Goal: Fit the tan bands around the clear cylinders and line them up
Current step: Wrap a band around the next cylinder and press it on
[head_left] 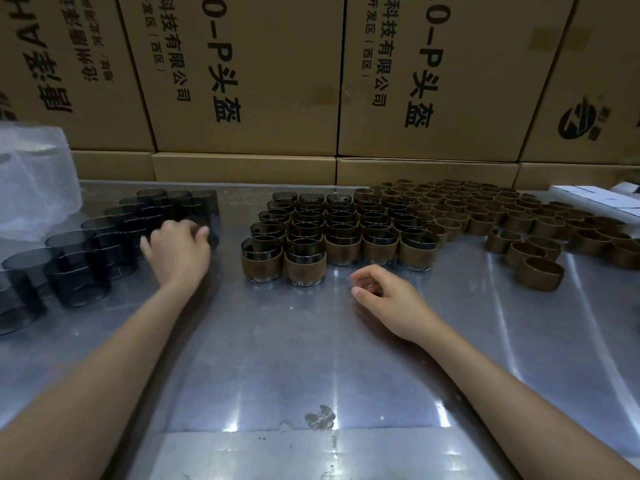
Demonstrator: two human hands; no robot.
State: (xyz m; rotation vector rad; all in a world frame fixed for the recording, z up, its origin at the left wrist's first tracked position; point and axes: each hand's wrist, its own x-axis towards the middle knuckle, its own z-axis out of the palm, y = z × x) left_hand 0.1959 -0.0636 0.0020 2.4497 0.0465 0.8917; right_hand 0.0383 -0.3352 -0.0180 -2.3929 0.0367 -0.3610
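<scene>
Several bare smoky clear cylinders point(79, 275) stand in rows at the left of the metal table point(311, 358). My left hand point(178, 249) reaches over their right end, its fingers curled round one cylinder point(204, 233) that it mostly hides. In the middle, several cylinders with tan bands fitted point(341, 233) stand in neat rows. Loose tan bands point(540, 273) lie in a heap at the right. My right hand point(384, 299) hovers low over the bare table just in front of the banded rows, fingers loosely curled and holding nothing.
Stacked cardboard boxes point(242, 81) wall off the back of the table. A clear plastic bag point(31, 181) sits at the far left. A white flat object point(595, 199) lies at the far right edge behind the bands.
</scene>
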